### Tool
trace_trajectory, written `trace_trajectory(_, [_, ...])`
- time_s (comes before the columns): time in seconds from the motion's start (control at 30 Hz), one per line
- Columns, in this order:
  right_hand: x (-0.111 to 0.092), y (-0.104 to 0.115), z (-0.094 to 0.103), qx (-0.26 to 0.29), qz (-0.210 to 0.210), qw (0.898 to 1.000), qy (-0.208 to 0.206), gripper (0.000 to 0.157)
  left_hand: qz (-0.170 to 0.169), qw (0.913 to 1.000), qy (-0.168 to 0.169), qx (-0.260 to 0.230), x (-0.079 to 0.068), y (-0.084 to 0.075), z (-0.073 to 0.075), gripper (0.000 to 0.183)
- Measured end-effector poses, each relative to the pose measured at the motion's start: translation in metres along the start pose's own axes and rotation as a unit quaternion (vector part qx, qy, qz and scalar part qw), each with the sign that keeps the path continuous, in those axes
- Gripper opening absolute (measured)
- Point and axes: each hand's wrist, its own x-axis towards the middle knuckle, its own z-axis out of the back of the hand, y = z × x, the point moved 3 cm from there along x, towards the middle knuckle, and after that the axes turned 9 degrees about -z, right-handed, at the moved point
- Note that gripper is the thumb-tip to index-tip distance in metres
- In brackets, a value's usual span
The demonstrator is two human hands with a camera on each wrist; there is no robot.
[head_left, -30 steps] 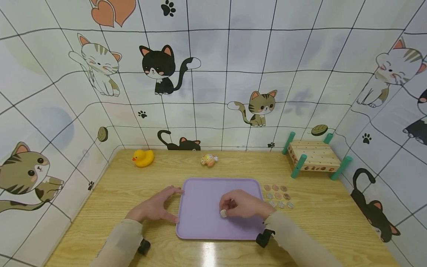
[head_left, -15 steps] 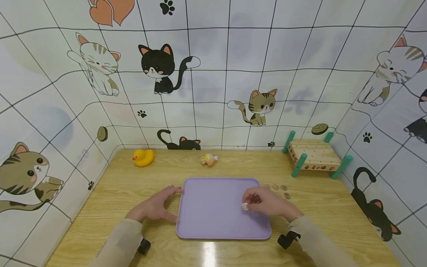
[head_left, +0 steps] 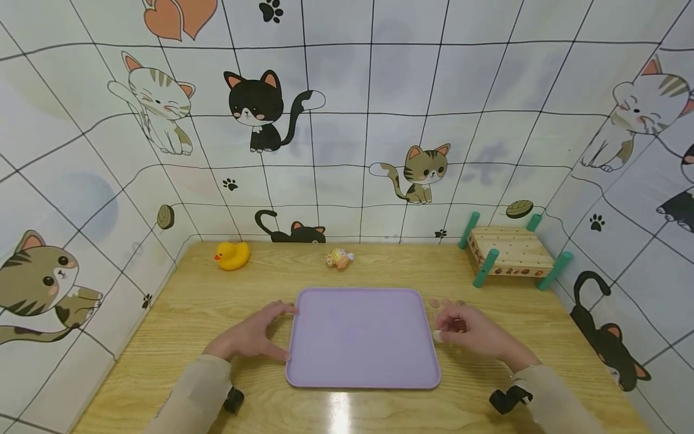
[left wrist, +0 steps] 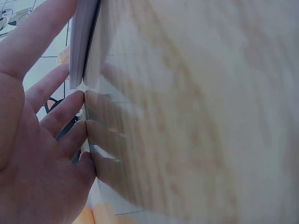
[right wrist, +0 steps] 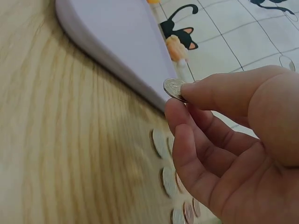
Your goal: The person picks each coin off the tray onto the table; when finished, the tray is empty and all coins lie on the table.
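My right hand [head_left: 470, 330] pinches a silver coin [right wrist: 174, 88] between thumb and index finger, just off the right edge of the purple tray [head_left: 360, 337]. Below those fingers in the right wrist view, silver coins [right wrist: 160, 142] and copper-coloured coins lie in rows on the table; in the head view the hand covers most of them. My left hand [head_left: 253, 333] spreads its fingers at the tray's left side, with thumb and index fingertip at the rim. Its other fingertips [left wrist: 80, 97] rest on the tabletop in the left wrist view. The tray's surface bears nothing.
A yellow rubber duck [head_left: 233, 256] stands at the back left of the wooden table [head_left: 162, 361]. A small figurine [head_left: 340, 259] lies behind the tray. At the back right is a wooden stand with green legs [head_left: 512, 253]. Cat-patterned cloth walls enclose the table.
My right hand has moved right with the coin, from over the tray's middle to past its right edge, above the coin rows. My left hand has stayed at the tray's left edge.
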Motion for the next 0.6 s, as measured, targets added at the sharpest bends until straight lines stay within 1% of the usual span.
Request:
trace_trajectory(0.1, [-0.006, -0.008, 0.004, 0.005, -0.009, 1.0, 0.004, 0.008, -0.001, 1.0, -0.003, -0.003, 0.0, 0.001, 0.0, 0.098])
trace_trajectory(0.33, [-0.015, -0.021, 0.009, -0.014, -0.044, 0.999, -0.008, 0.007, -0.009, 0.9999, -0.003, -0.008, 0.0, 0.0, 0.001, 0.099])
trace_trajectory(0.47, [-0.017, -0.024, 0.009, -0.027, -0.047, 0.998, -0.012, 0.008, -0.009, 0.9999, -0.002, -0.01, 0.0, -0.001, 0.0, 0.098])
trace_trajectory(0.6, [-0.017, -0.025, 0.006, -0.052, -0.048, 0.997, -0.015, 0.008, -0.009, 0.9999, -0.002, -0.012, 0.0, -0.001, -0.001, 0.098])
